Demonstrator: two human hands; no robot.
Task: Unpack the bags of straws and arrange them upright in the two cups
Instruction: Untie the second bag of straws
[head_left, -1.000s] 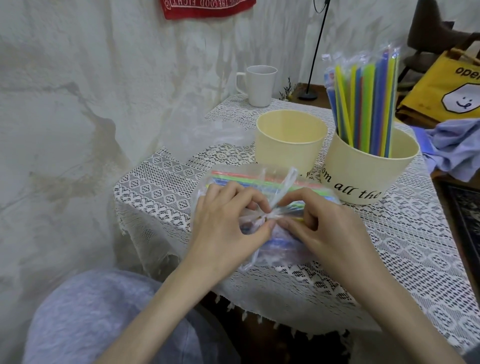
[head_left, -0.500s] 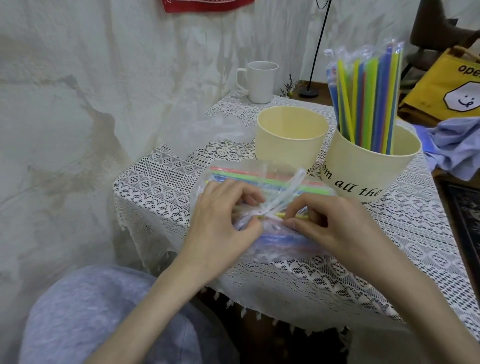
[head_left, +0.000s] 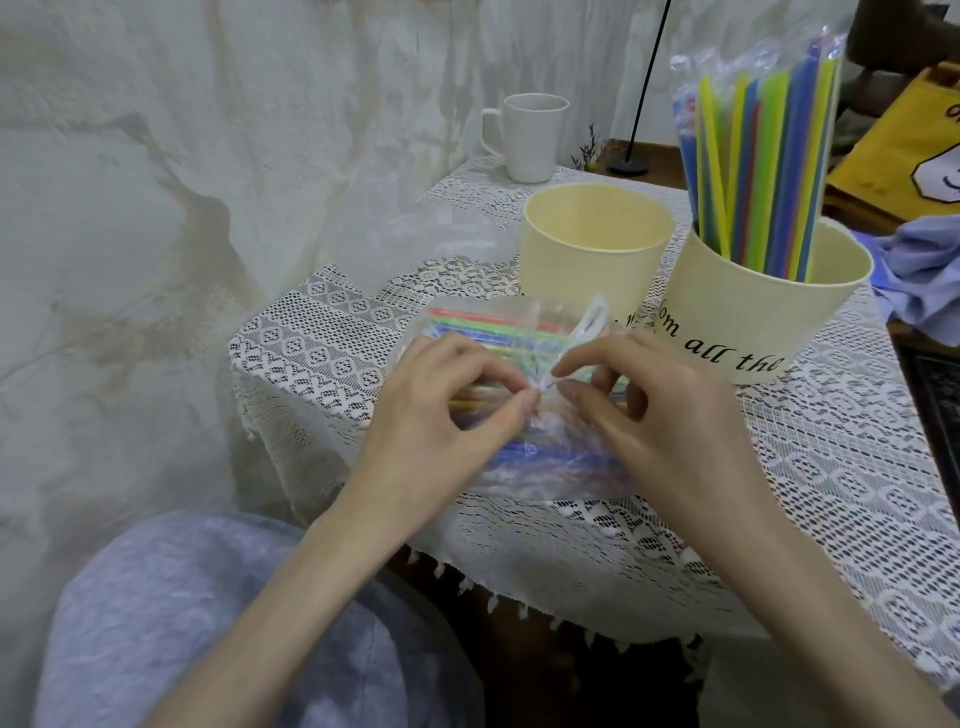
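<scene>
Straw bag (head_left: 524, 457) under hands, knot (head_left: 545, 387) pinched between

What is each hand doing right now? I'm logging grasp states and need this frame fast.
Left hand: closed, pinching the knot of the straw bag.
Right hand: closed, pinching the same knot from the other side.

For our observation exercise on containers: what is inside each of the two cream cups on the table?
The right cup holds upright coloured straws that are wrapped in a clear bag. The left cup shows only bare inner wall; its bottom is hidden by the rim.
</scene>
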